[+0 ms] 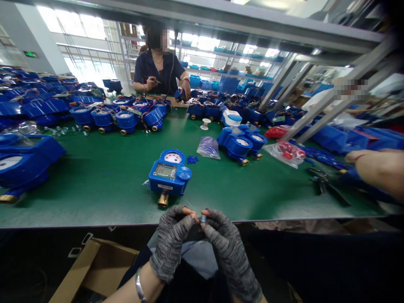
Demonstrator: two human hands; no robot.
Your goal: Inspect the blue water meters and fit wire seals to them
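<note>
Both my hands wear grey knitted fingerless gloves and meet just in front of the table's near edge. Between the thumb and finger of my right hand [222,237] is a small translucent bluish plastic seal [203,219]. The fingertips of my left hand [176,229] are pinched together beside it on a thin wire [190,204], which shows only faintly. Just beyond my hands, a blue water meter [167,176] stands on the green table [126,198], its brass threaded end toward me. Small blue parts [192,159] lie behind the meter.
A bag of purplish parts [208,147], a white spool [205,123] and more meters [242,145] stand farther back. Pliers [322,182] and another person's arm [378,168] are at right. Across the table sits a co-worker [159,71]. A cardboard box [94,265] is below left.
</note>
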